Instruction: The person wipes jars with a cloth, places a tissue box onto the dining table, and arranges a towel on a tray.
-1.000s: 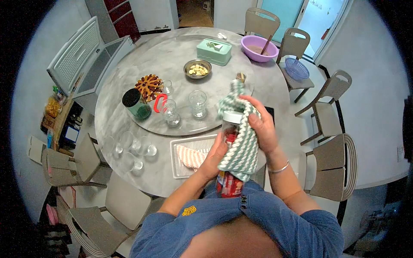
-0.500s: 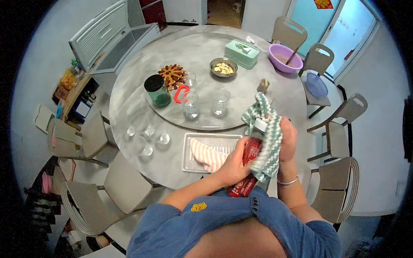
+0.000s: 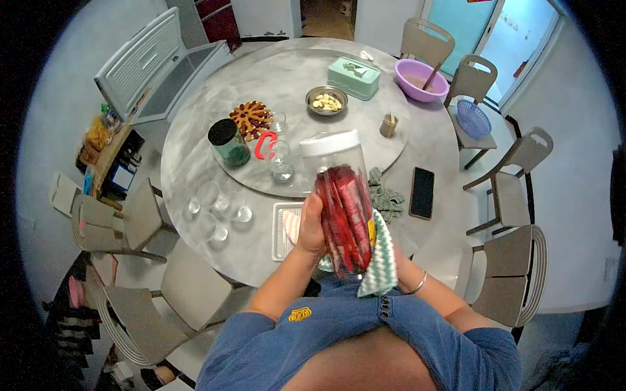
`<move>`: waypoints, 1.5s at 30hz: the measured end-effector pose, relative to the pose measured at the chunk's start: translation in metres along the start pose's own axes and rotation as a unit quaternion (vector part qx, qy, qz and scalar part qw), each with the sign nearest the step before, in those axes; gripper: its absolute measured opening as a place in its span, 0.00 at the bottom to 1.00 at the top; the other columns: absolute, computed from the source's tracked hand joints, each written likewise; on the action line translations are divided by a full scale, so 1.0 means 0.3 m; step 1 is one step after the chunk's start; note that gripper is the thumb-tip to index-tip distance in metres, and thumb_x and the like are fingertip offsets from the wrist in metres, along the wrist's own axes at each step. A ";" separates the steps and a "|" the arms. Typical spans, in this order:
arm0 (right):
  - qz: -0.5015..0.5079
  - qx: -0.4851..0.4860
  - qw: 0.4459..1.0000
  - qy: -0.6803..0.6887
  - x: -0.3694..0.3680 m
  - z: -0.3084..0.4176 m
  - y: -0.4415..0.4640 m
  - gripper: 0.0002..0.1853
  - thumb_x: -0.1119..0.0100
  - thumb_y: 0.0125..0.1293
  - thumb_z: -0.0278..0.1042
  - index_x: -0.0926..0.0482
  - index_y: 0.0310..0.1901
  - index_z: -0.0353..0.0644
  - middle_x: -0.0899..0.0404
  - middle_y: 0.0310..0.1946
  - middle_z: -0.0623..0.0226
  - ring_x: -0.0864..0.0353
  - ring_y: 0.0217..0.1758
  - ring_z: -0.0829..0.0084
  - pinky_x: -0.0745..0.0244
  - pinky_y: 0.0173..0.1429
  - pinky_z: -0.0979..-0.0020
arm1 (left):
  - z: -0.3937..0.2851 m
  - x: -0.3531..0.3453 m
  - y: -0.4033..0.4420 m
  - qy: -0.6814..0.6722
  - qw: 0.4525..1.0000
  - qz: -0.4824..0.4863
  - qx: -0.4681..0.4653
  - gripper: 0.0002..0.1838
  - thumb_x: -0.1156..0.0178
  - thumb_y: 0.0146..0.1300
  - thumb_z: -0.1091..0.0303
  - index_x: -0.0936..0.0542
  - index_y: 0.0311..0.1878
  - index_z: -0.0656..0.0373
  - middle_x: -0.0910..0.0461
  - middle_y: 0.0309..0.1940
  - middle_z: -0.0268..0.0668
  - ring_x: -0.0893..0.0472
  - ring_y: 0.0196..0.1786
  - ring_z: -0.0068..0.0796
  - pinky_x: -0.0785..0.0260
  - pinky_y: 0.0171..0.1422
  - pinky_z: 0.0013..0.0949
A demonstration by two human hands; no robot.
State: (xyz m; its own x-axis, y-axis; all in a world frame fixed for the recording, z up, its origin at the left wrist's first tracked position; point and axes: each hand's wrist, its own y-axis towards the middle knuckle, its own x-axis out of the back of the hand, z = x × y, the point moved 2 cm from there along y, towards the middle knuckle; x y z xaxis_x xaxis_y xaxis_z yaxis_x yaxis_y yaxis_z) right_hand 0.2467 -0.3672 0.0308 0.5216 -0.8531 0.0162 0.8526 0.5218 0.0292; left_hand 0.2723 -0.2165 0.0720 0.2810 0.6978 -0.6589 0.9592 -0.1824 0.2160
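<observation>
A person in a blue shirt holds a clear jar [image 3: 343,215] in front of the body, at the near edge of a round grey marble table [image 3: 433,146]. The jar has a white lid [image 3: 330,143] at its upper end and is packed with long red pieces. The left hand [image 3: 312,228] is curled firmly around the jar's left side, thumb against the wall. The right hand [image 3: 407,270] is at the jar's lower right, behind a green-and-white striped cloth [image 3: 379,264] that lies against the jar; its fingers are hidden, so how tightly they are closed cannot be told.

Just left of the grip, a white tray [image 3: 280,246] holds a pink-striped cloth [image 3: 291,226], both partly covered by the left hand and jar. Farther left stand several clear drinking glasses [image 3: 237,210]. To the right of the grip, a grey-green cloth [image 3: 386,199] lies near a black phone [image 3: 422,193].

Beyond the grip, to the left, are a dark-lidded jar [image 3: 229,143] and a brown trivet [image 3: 250,120]. Straight beyond sit a metal bowl [image 3: 315,109] of pale pieces and a green tissue box [image 3: 353,79], with a purple basin [image 3: 417,95] farther right.
</observation>
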 end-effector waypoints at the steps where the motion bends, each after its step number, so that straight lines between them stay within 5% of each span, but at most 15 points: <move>1: 0.000 -0.024 0.984 0.174 -0.015 -0.008 0.004 0.32 0.53 0.62 0.35 0.54 0.63 0.34 0.45 0.60 0.56 0.41 0.61 0.67 0.45 0.63 0.69 | 0.005 -0.005 0.011 -0.052 0.997 0.036 0.033 0.40 0.53 0.55 0.39 0.42 0.59 0.65 0.33 0.52 0.44 0.30 0.52 0.34 0.37 0.55 0.34; 4: -0.045 -0.095 0.895 0.433 -0.034 -0.013 -0.015 0.32 0.52 0.61 0.31 0.55 0.63 0.34 0.45 0.61 0.57 0.42 0.62 0.67 0.47 0.64 0.68 | -0.033 -0.045 0.016 0.096 0.995 0.002 -0.005 0.37 0.54 0.59 0.44 0.45 0.61 0.66 0.38 0.56 0.45 0.36 0.58 0.33 0.44 0.61 0.34; 6: -0.051 -0.028 0.978 0.199 -0.021 -0.013 -0.020 0.29 0.58 0.64 0.35 0.55 0.62 0.33 0.43 0.59 0.56 0.41 0.60 0.67 0.47 0.64 0.68 | -0.056 -0.027 0.017 0.345 0.932 -0.073 -0.082 0.32 0.53 0.63 0.57 0.50 0.63 0.68 0.42 0.59 0.44 0.40 0.60 0.32 0.50 0.63 0.32; 8: -0.078 0.065 0.994 0.041 -0.024 0.044 -0.009 0.27 0.65 0.67 0.41 0.54 0.61 0.33 0.41 0.56 0.54 0.39 0.59 0.66 0.47 0.63 0.69 | -0.047 -0.054 -0.011 0.351 0.928 -0.071 -0.099 0.36 0.49 0.60 0.56 0.52 0.63 0.69 0.40 0.57 0.46 0.38 0.59 0.34 0.47 0.62 0.32; 9: -0.115 -0.001 0.980 0.160 -0.052 0.076 0.000 0.28 0.68 0.68 0.45 0.54 0.61 0.32 0.40 0.55 0.53 0.40 0.58 0.64 0.48 0.63 0.68 | -0.044 -0.075 -0.030 0.357 0.924 -0.073 -0.115 0.40 0.45 0.58 0.54 0.53 0.62 0.70 0.39 0.56 0.48 0.36 0.57 0.35 0.45 0.60 0.32; 10: -0.138 0.073 0.988 -0.011 -0.055 0.114 0.009 0.30 0.71 0.68 0.47 0.55 0.61 0.30 0.42 0.56 0.52 0.42 0.60 0.62 0.51 0.63 0.68 | -0.043 -0.110 -0.047 0.414 0.902 -0.043 -0.119 0.44 0.43 0.56 0.55 0.57 0.63 0.70 0.42 0.57 0.50 0.37 0.59 0.37 0.45 0.60 0.34; 13: -0.211 0.122 0.968 -0.065 -0.041 0.135 0.032 0.31 0.71 0.68 0.48 0.56 0.61 0.28 0.44 0.57 0.50 0.45 0.61 0.61 0.53 0.64 0.68 | 0.010 -0.067 -0.055 0.289 0.957 -0.013 -0.034 0.43 0.43 0.56 0.55 0.57 0.63 0.68 0.43 0.57 0.48 0.38 0.59 0.36 0.45 0.61 0.34; 19: -0.257 0.151 0.949 -0.104 0.020 0.214 0.084 0.38 0.71 0.64 0.59 0.52 0.60 0.27 0.45 0.58 0.47 0.46 0.62 0.60 0.53 0.64 0.67 | 0.023 -0.051 -0.061 0.383 0.923 -0.005 -0.040 0.40 0.45 0.58 0.58 0.56 0.64 0.67 0.43 0.58 0.46 0.40 0.60 0.33 0.48 0.62 0.34; 23: -0.237 0.145 0.960 -0.036 0.051 0.249 0.115 0.36 0.69 0.64 0.59 0.48 0.59 0.29 0.38 0.54 0.51 0.40 0.59 0.64 0.47 0.61 0.70 | 0.038 -0.067 -0.062 0.200 0.978 0.051 0.024 0.41 0.48 0.58 0.52 0.56 0.64 0.67 0.44 0.59 0.45 0.41 0.61 0.32 0.50 0.63 0.33; 26: -0.152 0.093 0.967 0.179 0.085 0.289 0.118 0.32 0.62 0.64 0.54 0.44 0.58 0.31 0.34 0.51 0.60 0.35 0.54 0.75 0.41 0.57 0.76 | 0.053 -0.072 -0.082 0.159 0.982 0.094 0.036 0.43 0.50 0.58 0.46 0.56 0.63 0.68 0.43 0.58 0.44 0.41 0.61 0.32 0.51 0.63 0.32; 32: -0.018 0.138 0.986 0.094 0.112 0.411 0.109 0.23 0.50 0.58 0.42 0.31 0.48 0.29 0.27 0.44 0.61 0.28 0.44 0.76 0.34 0.49 0.76 | 0.066 -0.102 -0.086 0.143 0.964 0.132 0.180 0.56 0.51 0.43 0.27 0.50 0.61 0.67 0.38 0.56 0.44 0.36 0.58 0.34 0.46 0.62 0.34; 37: -0.221 0.160 0.956 0.105 0.063 0.358 0.065 0.22 0.59 0.64 0.41 0.32 0.48 0.28 0.25 0.40 0.58 0.27 0.41 0.76 0.33 0.47 0.75 | 0.072 -0.127 -0.075 0.104 0.986 0.077 0.107 0.51 0.53 0.47 0.29 0.45 0.58 0.71 0.35 0.53 0.44 0.34 0.54 0.31 0.43 0.59 0.31; 39: -0.262 0.181 0.947 -0.053 0.058 0.286 0.031 0.28 0.62 0.65 0.47 0.43 0.56 0.29 0.33 0.50 0.53 0.33 0.51 0.68 0.39 0.56 0.70 | 0.073 -0.109 -0.071 0.087 0.992 0.050 0.072 0.44 0.46 0.52 0.41 0.47 0.59 0.70 0.37 0.53 0.44 0.36 0.56 0.31 0.45 0.60 0.32; 43: -0.211 0.168 0.938 -0.219 -0.012 0.150 -0.022 0.40 0.61 0.62 0.56 0.56 0.60 0.25 0.45 0.57 0.39 0.44 0.61 0.52 0.49 0.63 0.62 | 0.028 -0.099 -0.023 0.160 0.986 -0.037 -0.028 0.40 0.53 0.56 0.40 0.45 0.56 0.70 0.35 0.50 0.43 0.35 0.53 0.31 0.43 0.57 0.30; 45: -0.201 0.137 0.951 -0.190 -0.004 0.104 -0.025 0.34 0.65 0.65 0.52 0.52 0.60 0.27 0.43 0.56 0.41 0.42 0.61 0.54 0.48 0.62 0.64 | 0.039 -0.090 0.003 0.171 0.983 -0.040 -0.048 0.41 0.49 0.55 0.41 0.47 0.57 0.69 0.36 0.50 0.42 0.35 0.53 0.30 0.43 0.57 0.30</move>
State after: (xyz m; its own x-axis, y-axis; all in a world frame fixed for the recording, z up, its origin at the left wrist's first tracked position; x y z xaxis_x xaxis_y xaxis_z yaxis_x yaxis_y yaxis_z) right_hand 0.2387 -0.3702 0.0619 0.0608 -0.9499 0.3067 0.9132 0.1770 0.3672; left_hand 0.2661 -0.2436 0.0815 0.1627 0.9023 -0.3992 0.9660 -0.0633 0.2505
